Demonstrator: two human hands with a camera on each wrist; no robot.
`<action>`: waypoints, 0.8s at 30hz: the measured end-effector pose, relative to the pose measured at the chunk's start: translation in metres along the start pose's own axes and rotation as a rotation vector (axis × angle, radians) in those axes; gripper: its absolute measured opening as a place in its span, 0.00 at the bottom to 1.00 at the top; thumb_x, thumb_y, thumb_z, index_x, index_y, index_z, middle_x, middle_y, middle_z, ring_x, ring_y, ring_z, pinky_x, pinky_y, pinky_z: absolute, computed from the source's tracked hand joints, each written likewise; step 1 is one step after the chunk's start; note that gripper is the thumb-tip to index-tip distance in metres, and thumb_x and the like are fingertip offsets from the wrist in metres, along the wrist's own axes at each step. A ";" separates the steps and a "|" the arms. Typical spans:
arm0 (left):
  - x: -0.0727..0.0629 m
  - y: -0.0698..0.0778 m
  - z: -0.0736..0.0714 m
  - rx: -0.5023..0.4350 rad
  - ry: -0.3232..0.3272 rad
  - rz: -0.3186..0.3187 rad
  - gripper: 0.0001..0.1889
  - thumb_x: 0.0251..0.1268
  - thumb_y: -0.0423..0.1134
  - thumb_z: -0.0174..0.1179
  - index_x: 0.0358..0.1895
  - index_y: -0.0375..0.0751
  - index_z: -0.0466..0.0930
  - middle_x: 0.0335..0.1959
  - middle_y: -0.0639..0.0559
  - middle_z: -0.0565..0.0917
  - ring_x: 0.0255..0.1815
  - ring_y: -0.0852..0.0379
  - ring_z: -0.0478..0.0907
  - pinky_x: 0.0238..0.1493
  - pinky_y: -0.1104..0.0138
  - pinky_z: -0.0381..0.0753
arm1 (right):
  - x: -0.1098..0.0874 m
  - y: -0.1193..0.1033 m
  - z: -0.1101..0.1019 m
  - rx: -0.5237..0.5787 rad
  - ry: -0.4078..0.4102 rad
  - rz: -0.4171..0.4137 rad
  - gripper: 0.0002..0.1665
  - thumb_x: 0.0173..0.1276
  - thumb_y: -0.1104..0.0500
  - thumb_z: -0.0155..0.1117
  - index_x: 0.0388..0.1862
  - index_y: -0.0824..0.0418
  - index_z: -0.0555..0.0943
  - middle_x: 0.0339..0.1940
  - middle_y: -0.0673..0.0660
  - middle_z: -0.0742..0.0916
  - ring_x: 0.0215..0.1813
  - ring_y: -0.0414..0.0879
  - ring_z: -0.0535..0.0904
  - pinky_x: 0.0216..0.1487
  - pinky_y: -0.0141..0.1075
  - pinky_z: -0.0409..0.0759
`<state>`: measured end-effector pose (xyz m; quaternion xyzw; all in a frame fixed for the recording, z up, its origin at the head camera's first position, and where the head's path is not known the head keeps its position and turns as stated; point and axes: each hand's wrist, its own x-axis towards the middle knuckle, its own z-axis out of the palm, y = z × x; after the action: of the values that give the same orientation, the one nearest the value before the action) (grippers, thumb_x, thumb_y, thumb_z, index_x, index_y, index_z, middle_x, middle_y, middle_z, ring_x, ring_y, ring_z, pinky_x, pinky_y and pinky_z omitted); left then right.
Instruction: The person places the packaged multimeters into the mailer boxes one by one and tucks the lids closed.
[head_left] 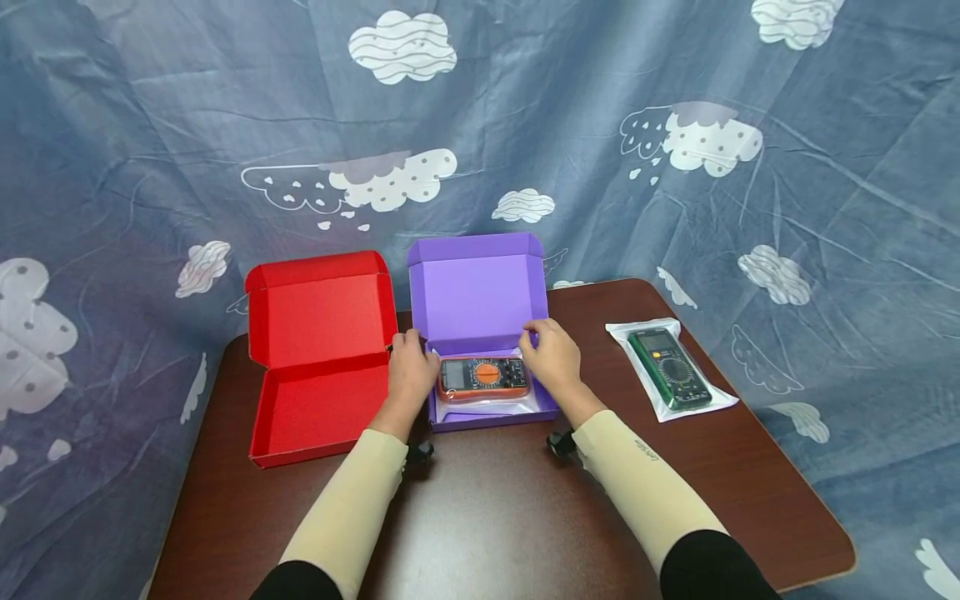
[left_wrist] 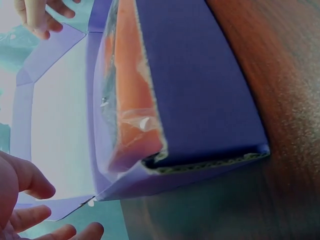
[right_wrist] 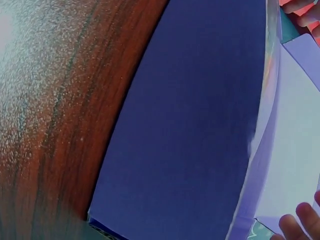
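Observation:
An orange-cased digital multimeter (head_left: 465, 391) in a clear plastic bag lies face up in the open purple box (head_left: 480, 292), its lid standing upright. My left hand (head_left: 410, 371) is at the box's left side, and its spread fingers (left_wrist: 35, 180) hold nothing in the left wrist view. At the right side hovers my right hand (head_left: 555, 358), close to the bagged meter's end. In the right wrist view, its loosely bent fingers (right_wrist: 305, 217) appear in front of the lid and grip nothing. The front wall (right_wrist: 185, 110) hides most of the multimeter there.
An open red box (head_left: 322, 400) stands to the left of the purple one. A green multimeter (head_left: 671, 367) in a white-edged bag lies toward the table's right edge. Behind the brown table (head_left: 495, 517) hangs a blue cloud-patterned cloth (head_left: 540, 108).

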<state>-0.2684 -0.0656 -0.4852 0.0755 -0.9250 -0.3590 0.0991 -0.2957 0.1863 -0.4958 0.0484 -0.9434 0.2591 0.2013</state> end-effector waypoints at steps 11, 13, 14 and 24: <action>0.007 0.007 -0.004 -0.092 0.043 0.046 0.26 0.66 0.31 0.60 0.67 0.30 0.73 0.64 0.29 0.75 0.60 0.31 0.79 0.65 0.45 0.78 | 0.004 0.009 -0.004 0.073 -0.017 0.255 0.22 0.70 0.49 0.61 0.56 0.61 0.75 0.55 0.64 0.81 0.51 0.63 0.82 0.51 0.57 0.80; 0.009 0.009 -0.005 -0.111 0.041 0.061 0.27 0.66 0.31 0.60 0.69 0.29 0.71 0.67 0.30 0.74 0.64 0.31 0.77 0.68 0.45 0.76 | 0.006 0.010 -0.004 0.108 -0.055 0.264 0.30 0.70 0.49 0.61 0.65 0.62 0.71 0.63 0.66 0.78 0.57 0.66 0.80 0.57 0.58 0.78; 0.010 0.009 -0.005 -0.121 0.034 0.067 0.29 0.65 0.31 0.60 0.70 0.29 0.70 0.69 0.30 0.73 0.66 0.32 0.76 0.69 0.45 0.75 | 0.006 0.011 -0.004 0.125 -0.076 0.264 0.34 0.70 0.50 0.62 0.70 0.62 0.68 0.67 0.67 0.76 0.60 0.67 0.79 0.59 0.59 0.78; 0.015 0.013 -0.005 -0.174 -0.039 0.059 0.36 0.64 0.32 0.62 0.75 0.31 0.61 0.77 0.29 0.65 0.74 0.33 0.69 0.76 0.46 0.69 | 0.005 0.010 -0.003 0.178 -0.197 0.168 0.55 0.69 0.50 0.62 0.87 0.58 0.46 0.82 0.68 0.65 0.78 0.68 0.68 0.73 0.63 0.70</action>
<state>-0.2823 -0.0625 -0.4709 0.0320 -0.8939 -0.4363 0.0978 -0.3009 0.1969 -0.4962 0.0120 -0.9326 0.3517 0.0801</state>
